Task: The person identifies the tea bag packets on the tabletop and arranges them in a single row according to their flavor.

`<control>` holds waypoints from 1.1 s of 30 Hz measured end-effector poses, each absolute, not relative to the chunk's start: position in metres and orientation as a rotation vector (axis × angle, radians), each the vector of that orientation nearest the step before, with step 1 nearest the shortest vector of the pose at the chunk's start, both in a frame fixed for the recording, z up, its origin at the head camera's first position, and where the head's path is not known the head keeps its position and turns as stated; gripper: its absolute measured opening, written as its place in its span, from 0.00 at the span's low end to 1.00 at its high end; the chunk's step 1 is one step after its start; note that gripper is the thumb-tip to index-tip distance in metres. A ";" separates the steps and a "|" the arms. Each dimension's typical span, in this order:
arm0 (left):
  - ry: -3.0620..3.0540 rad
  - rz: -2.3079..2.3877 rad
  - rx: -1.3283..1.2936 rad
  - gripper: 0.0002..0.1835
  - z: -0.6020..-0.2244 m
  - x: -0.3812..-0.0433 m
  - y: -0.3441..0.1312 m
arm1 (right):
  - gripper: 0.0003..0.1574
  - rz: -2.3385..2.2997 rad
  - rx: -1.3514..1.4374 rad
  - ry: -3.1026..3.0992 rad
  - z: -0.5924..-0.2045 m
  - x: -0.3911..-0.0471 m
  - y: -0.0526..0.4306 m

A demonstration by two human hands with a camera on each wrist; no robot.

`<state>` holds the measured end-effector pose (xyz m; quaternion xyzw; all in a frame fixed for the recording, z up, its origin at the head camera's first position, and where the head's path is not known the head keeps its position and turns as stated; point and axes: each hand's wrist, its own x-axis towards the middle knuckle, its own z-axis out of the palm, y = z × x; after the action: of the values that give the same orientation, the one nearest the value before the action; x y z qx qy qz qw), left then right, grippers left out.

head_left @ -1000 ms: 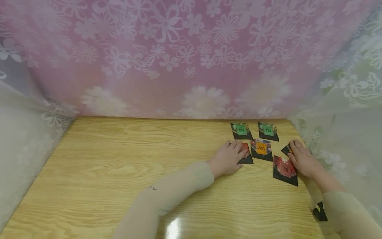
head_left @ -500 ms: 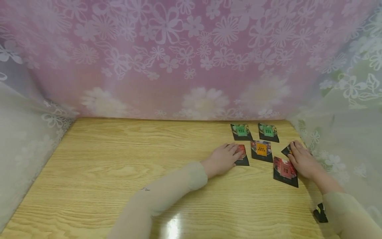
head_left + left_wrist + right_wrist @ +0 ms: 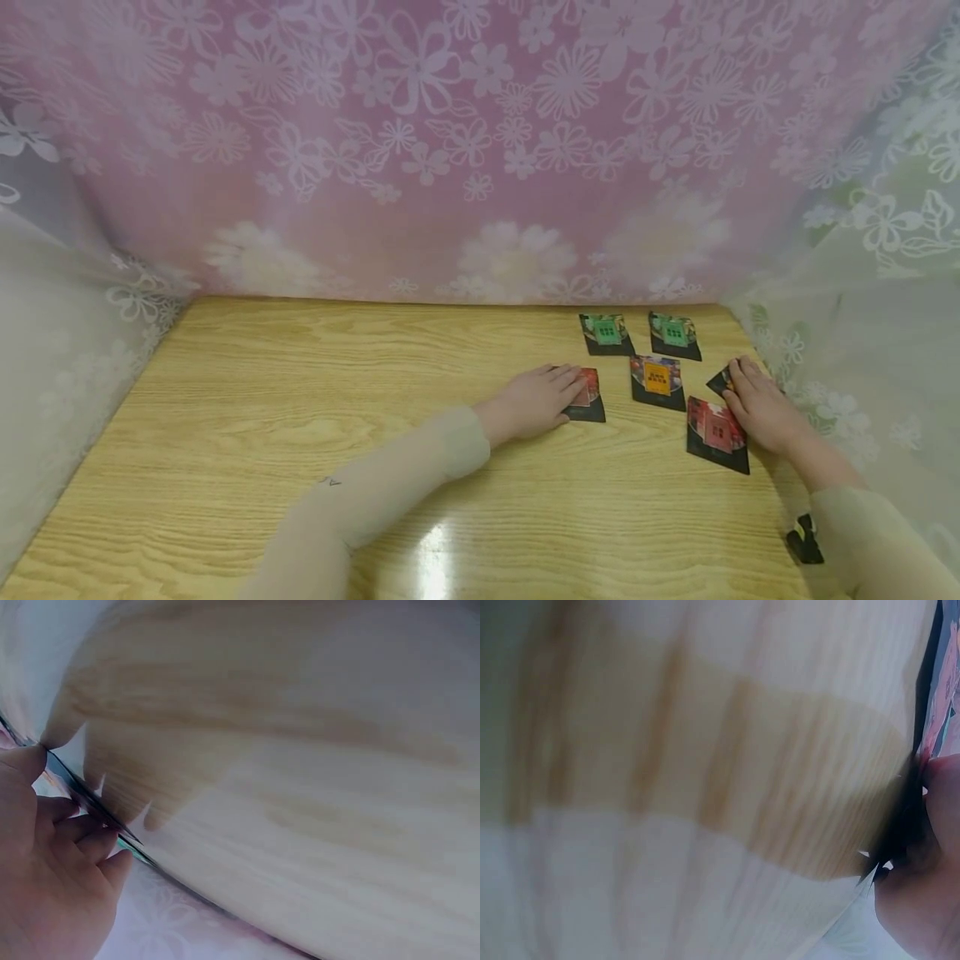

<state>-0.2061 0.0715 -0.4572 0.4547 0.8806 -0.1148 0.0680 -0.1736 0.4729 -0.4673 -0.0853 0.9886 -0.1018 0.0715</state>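
My left hand [image 3: 530, 403] lies flat with extended fingers on a black packet with a red label [image 3: 592, 397], covering its left part. In the left wrist view, the fingertips and thumb of that left hand [image 3: 60, 855] touch the thin dark packet [image 3: 82, 795] low on the tabletop. On the right, my right hand [image 3: 767, 408] rests over another dark packet [image 3: 720, 382], most of which it hides. A red-label packet [image 3: 717, 435] lies just left of the right hand. Between the hands is an orange-label packet [image 3: 657, 382].
Two green-label packets, a left one [image 3: 606, 333] and a right one [image 3: 673, 335], lie near the wooden table's [image 3: 300, 400] back edge. A small black object [image 3: 804, 540] sits by the right forearm. Floral curtains [image 3: 465, 150] enclose the back and sides.
The left hand has slid leftward across the table, and the red-label packet under it has moved along, away from the orange-label one. The right hand stays in place.
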 end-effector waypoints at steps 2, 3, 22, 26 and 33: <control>2.654 -0.345 1.386 0.37 -0.458 -0.206 0.065 | 0.42 -0.307 -0.251 2.973 -0.467 -0.173 0.473; 2.654 -0.335 1.389 0.37 -0.458 -0.206 0.061 | 0.42 -0.302 -0.248 2.972 -0.467 -0.173 0.473; 2.692 -0.263 1.354 0.36 -0.464 -0.205 -0.029 | 0.41 -0.305 -0.258 2.982 -0.470 -0.173 0.474; 2.702 -0.210 1.344 0.36 -0.465 -0.205 -0.050 | 0.41 -0.300 -0.257 2.990 -0.471 -0.173 0.474; 2.693 -0.133 1.325 0.35 -0.464 -0.203 -0.081 | 0.41 -0.303 -0.253 2.992 -0.470 -0.173 0.474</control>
<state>-0.2026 -0.0810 -0.4636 0.4399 0.8943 -0.0442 0.0684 -0.1732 0.4736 -0.4697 -0.0836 0.9895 -0.1001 0.0620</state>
